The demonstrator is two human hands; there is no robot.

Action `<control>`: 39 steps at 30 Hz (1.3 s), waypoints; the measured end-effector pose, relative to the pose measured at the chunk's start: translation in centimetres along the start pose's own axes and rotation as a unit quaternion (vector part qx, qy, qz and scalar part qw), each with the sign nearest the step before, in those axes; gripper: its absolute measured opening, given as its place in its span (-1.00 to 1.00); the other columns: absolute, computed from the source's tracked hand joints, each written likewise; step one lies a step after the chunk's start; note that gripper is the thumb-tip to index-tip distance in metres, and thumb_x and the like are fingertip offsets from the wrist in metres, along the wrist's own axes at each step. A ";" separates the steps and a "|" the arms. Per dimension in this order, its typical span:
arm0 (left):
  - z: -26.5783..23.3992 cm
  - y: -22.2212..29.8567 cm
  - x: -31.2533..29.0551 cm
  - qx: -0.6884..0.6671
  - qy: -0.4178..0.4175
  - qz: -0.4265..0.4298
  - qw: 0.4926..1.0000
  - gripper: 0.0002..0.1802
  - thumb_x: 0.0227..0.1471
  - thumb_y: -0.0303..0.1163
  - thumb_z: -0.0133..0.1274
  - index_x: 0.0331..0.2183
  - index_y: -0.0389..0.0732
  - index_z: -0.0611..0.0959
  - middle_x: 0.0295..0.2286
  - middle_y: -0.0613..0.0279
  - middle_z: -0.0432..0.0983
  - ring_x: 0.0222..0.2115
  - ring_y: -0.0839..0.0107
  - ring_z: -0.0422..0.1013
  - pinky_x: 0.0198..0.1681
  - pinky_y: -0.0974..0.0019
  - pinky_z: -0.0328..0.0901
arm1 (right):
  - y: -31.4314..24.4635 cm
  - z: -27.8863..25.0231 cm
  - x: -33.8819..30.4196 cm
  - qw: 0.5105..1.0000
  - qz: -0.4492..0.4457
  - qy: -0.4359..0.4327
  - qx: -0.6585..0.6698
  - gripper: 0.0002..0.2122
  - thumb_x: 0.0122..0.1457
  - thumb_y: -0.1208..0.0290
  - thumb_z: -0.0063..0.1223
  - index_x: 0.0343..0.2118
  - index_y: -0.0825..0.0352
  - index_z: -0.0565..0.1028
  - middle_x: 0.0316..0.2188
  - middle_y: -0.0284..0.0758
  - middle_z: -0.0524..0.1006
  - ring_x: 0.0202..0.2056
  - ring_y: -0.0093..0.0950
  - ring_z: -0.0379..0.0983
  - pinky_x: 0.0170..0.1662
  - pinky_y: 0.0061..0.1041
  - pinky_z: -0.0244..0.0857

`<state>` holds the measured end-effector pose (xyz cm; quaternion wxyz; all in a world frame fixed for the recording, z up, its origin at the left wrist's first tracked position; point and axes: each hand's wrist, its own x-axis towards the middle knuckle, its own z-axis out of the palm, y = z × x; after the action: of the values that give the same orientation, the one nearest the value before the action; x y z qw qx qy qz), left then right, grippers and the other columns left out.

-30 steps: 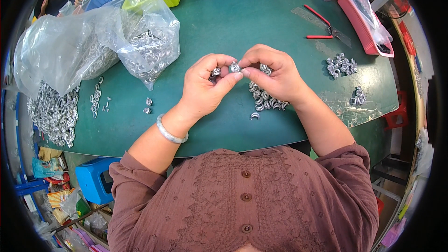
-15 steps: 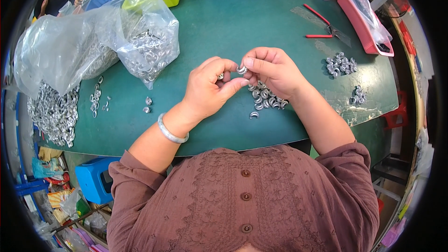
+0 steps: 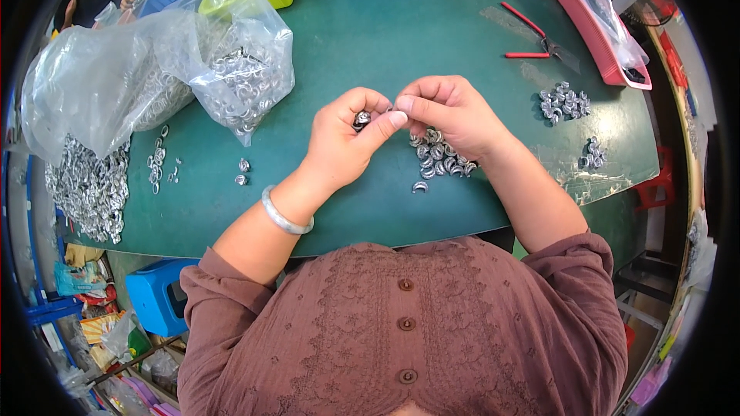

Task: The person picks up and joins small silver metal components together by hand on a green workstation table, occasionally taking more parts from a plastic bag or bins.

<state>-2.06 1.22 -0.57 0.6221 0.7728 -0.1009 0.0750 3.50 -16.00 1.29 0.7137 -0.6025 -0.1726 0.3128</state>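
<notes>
Carefully, left hand (image 3: 343, 139) pinches a small metal ring (image 3: 361, 118) as right hand (image 3: 447, 112) fingers grasp its mate, best kept aligned above the green table (image 3: 401, 38).

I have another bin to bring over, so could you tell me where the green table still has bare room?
The widest bare patch of the green table lies between the clear bag of metal rings and the red pliers. A smaller strip runs along the near edge, left of the left hand. It is crowded under the right hand, where small metal pieces lie.
</notes>
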 end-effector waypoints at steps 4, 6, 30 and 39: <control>-0.6 0.5 0.3 -0.306 -0.028 -0.173 0.936 -0.90 0.02 -0.36 -0.01 -0.43 -0.17 0.47 -0.60 0.38 0.36 -0.60 0.63 0.27 -0.61 0.56 0.17 | -0.5 -0.6 0.2 0.990 -0.055 0.038 -0.124 -0.83 0.08 0.38 0.00 -0.41 0.40 0.49 -0.53 -0.46 0.47 -0.52 -0.72 0.31 -0.43 -0.71 0.24; -1.1 0.3 0.4 -0.358 -0.031 -0.180 0.916 -0.88 0.05 -0.35 -0.08 -0.42 -0.19 0.45 -0.53 0.29 0.38 -0.55 0.55 0.32 -0.59 0.53 0.22 | -0.5 -1.3 0.2 0.980 -0.053 0.033 -0.188 -0.88 0.06 0.43 0.00 -0.42 0.37 0.49 -0.52 -0.42 0.46 -0.49 -0.63 0.33 -0.39 -0.62 0.24; -0.7 0.7 0.4 -0.169 -0.047 -0.237 0.955 -0.87 -0.05 -0.43 0.04 -0.38 -0.24 0.52 -0.57 0.40 0.39 -0.61 0.68 0.28 -0.62 0.61 0.15 | -0.8 -0.8 -0.2 0.877 -0.226 -0.029 -0.422 -0.86 -0.13 0.62 0.02 -0.45 0.32 0.41 -0.52 -0.30 0.43 -0.37 -0.37 0.36 -0.30 -0.43 0.24; -1.0 -0.2 0.6 0.008 -0.011 -0.093 0.996 -0.90 -0.05 -0.45 0.05 -0.42 -0.27 0.55 -0.60 0.45 0.38 -0.62 0.72 0.24 -0.58 0.61 0.16 | -0.2 -1.0 0.2 0.855 -0.275 -0.018 -0.439 -0.86 -0.13 0.61 0.03 -0.43 0.33 0.44 -0.49 -0.28 0.44 -0.37 -0.32 0.36 -0.30 -0.42 0.26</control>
<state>-1.47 2.20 -0.37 0.6189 0.7847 -0.0349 0.0089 4.37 -16.65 1.25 0.4290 -0.7756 -0.4630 0.0062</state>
